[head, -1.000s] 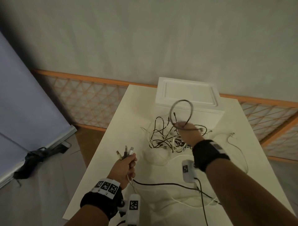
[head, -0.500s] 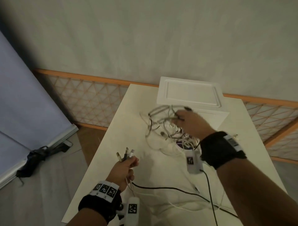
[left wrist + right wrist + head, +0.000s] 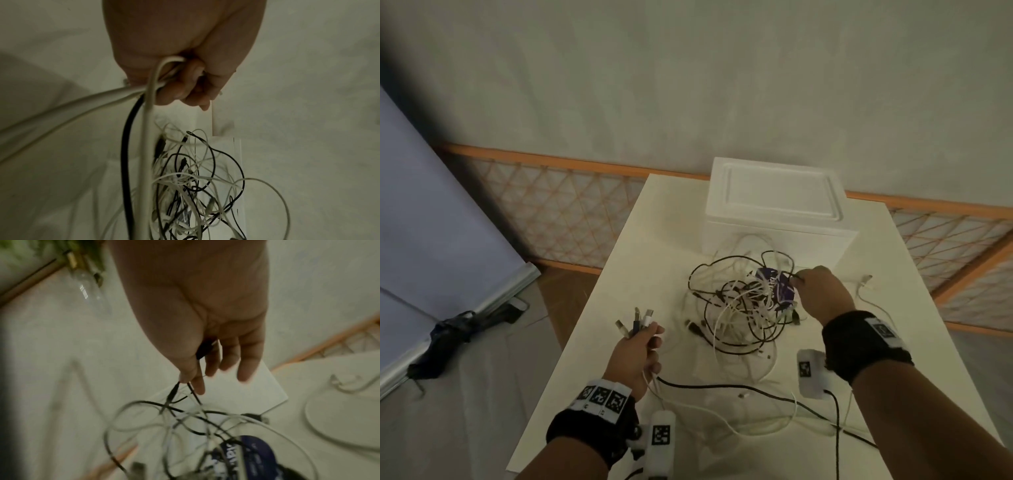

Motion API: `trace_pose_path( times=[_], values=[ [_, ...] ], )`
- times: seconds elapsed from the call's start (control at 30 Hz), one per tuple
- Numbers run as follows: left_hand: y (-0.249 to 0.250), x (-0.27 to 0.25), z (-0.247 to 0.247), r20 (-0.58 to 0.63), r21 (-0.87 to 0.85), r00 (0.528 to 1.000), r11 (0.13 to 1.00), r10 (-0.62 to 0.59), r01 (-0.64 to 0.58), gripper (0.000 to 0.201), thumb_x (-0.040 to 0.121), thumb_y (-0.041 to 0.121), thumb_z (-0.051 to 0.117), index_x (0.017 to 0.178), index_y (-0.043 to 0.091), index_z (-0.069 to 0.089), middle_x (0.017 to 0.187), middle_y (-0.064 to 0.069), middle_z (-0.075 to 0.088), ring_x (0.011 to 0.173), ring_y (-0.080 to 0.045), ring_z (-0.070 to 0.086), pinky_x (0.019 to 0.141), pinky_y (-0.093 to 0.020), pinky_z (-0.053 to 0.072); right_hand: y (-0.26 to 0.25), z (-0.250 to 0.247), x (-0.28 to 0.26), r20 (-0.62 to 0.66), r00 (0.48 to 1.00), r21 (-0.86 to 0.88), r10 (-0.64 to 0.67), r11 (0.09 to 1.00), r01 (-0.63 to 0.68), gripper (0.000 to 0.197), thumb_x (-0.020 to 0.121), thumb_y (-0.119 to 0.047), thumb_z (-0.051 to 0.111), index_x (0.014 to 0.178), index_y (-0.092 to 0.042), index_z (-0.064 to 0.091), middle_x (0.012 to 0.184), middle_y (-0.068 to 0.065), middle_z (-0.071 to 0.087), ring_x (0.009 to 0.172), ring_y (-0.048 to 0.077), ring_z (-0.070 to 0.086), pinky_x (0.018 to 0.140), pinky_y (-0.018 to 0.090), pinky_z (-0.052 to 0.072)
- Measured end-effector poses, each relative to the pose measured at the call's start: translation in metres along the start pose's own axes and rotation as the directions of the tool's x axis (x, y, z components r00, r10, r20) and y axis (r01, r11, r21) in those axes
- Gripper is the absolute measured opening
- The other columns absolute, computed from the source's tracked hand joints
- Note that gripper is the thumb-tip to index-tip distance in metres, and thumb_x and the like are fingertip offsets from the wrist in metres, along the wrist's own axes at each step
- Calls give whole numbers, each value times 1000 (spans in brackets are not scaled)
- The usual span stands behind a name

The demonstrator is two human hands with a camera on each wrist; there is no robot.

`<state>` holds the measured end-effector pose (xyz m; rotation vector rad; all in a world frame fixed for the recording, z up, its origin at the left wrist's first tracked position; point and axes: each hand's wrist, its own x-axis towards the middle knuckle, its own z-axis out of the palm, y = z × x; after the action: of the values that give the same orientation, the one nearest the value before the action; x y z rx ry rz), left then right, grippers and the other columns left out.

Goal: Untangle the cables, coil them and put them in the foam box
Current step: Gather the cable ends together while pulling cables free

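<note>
A tangle of black and white cables (image 3: pixel 739 308) lies mid-table in front of the closed white foam box (image 3: pixel 774 205). My left hand (image 3: pixel 637 353) grips several cable ends, their plugs (image 3: pixel 637 322) sticking up above the fist; the wrist view shows white and black cords (image 3: pixel 144 113) running out of the curled fingers. My right hand (image 3: pixel 822 294) sits at the tangle's right edge, where thumb and forefinger pinch a thin black cable (image 3: pixel 193 386). A dark blue packet (image 3: pixel 777 287) lies among the loops.
The white table (image 3: pixel 619 308) ends close on the left, with floor and a dark bundle (image 3: pixel 448 335) below. Loose black and white cords (image 3: pixel 739 394) trail across the near table. An orange lattice rail (image 3: pixel 551 205) runs behind. A loose white cable end (image 3: pixel 866 281) lies at the right.
My right hand, raised with a grey loop a second ago, came down and moved right, and now pinches a black cable at the tangle's edge. The left hand held still.
</note>
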<state>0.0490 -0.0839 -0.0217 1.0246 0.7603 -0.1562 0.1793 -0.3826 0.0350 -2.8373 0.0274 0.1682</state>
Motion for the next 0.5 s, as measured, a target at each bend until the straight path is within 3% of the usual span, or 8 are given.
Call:
trace_pose_path(
  times=[0.07, 0.13, 0.2, 0.3, 0.37, 0.4, 0.5],
  values=[
    [0, -1, 4, 4, 9, 1000, 1000, 26, -26, 25, 98, 24, 51, 83, 8, 62, 58, 2, 48, 34, -7, 27, 37, -19, 29, -5, -11, -7, -114, 993, 116, -34, 992, 48, 28, 97, -25, 46, 93, -7, 66, 91, 15, 65, 84, 32, 62, 69, 31, 43],
    [2, -4, 10, 23, 8, 998, 998, 58, -58, 25, 98, 23, 50, 84, 8, 62, 57, 1, 46, 34, -7, 27, 37, -19, 29, -16, -27, -14, -223, 974, 321, -30, 941, 103, 21, 97, -24, 47, 104, -14, 64, 86, 7, 67, 81, 26, 64, 73, 32, 46],
    [6, -7, 17, 56, -9, 994, 996, 92, -92, 24, 99, 22, 49, 84, 8, 61, 55, 1, 45, 34, -7, 26, 37, -19, 29, -32, -48, -27, -291, 956, 488, -24, 856, 170, 10, 93, -22, 56, 98, -19, 64, 76, 0, 66, 69, 18, 62, 69, 31, 50],
    [14, -13, 29, 113, -20, 982, 989, 149, -147, 23, 99, 22, 49, 85, 8, 61, 54, 1, 42, 35, -8, 26, 38, -20, 28, -50, -69, -43, -171, 982, 704, -82, 687, 180, 10, 84, -11, 68, 89, -20, 67, 78, 2, 67, 59, 12, 61, 55, 20, 48],
    [19, -19, 38, 147, -13, 969, 980, 200, -200, 22, 98, 21, 49, 85, 7, 61, 55, 0, 41, 36, -8, 26, 39, -21, 28, -57, -72, -49, -138, 976, 710, -171, 670, 217, 15, 85, -6, 66, 94, -19, 67, 81, 4, 66, 55, 4, 60, 52, 10, 44],
    [22, -23, 44, 166, -9, 957, 971, 236, -238, 21, 97, 21, 50, 86, 7, 61, 57, 0, 42, 36, -7, 26, 40, -21, 29, -60, -72, -50, -148, 964, 649, -219, 715, 262, 16, 86, -8, 66, 95, -20, 67, 83, 1, 64, 56, -1, 58, 55, 5, 42],
    [31, -34, 60, 236, 64, 902, 920, 363, -387, 15, 94, 18, 54, 94, 11, 68, 64, 3, 53, 38, -6, 29, 42, -22, 31, -72, -67, -55, -142, 905, 376, -402, 823, 425, 19, 81, -17, 72, 99, -23, 71, 93, -6, 56, 77, -1, 55, 69, 1, 37]
  ],
)
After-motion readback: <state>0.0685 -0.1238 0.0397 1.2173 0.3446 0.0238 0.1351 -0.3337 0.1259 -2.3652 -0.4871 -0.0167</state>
